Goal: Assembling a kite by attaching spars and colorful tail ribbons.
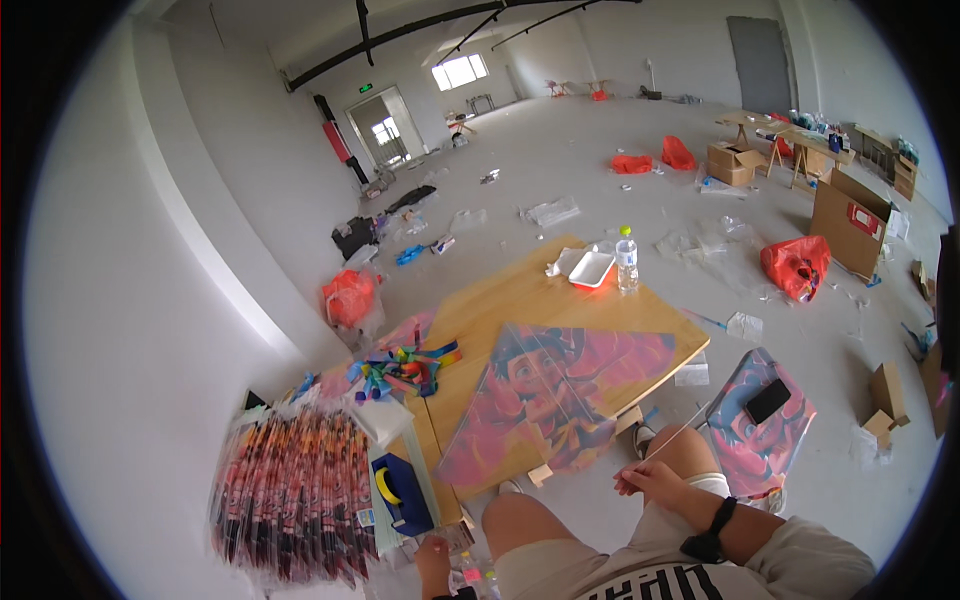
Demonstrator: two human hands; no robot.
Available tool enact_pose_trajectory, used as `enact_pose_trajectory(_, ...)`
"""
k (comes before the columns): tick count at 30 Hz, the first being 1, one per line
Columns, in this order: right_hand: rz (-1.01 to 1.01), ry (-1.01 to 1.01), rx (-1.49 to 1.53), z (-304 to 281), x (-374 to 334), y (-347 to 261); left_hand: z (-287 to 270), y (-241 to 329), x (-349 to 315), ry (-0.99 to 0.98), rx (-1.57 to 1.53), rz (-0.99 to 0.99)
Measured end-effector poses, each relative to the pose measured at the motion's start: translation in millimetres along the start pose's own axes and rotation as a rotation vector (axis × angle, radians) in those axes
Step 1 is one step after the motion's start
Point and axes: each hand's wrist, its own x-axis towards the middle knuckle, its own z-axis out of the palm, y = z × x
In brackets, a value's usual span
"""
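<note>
**Open way over the kite, clutter on the left**

The right hand has open air toward the kite's near edge; the right knee and the slanting rod stand between it and the phone. Ahead of the left hand, the tape holder blocks the way, and piled packets close off its left. Bare table runs between ribbons and kite. Farther back, a tray and bottle obstruct, with free wood either side.

Right hand in a pinch, left hand lower, out leftward.
</note>
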Motion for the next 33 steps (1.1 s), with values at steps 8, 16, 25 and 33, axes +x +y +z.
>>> enact_pose_trajectory(8, -0.34, 0.009, 0.154, 0, -19, -108, -66, 230, -40, -0.039, -0.688, 0.048)
enact_pose_trajectory(16, -0.96, -0.099, 0.098, 70, -74, -242, -81, 379, -68, -0.207, -1.201, 0.309)
enact_pose_trajectory(25, -0.972, -0.161, -0.07, 90, -83, -241, -80, 414, -91, -0.228, -1.117, 0.329)
enact_pose_trajectory(33, -0.998, -0.146, -0.19, 89, -78, -240, -77, 416, -96, -0.233, -1.119, 0.287)
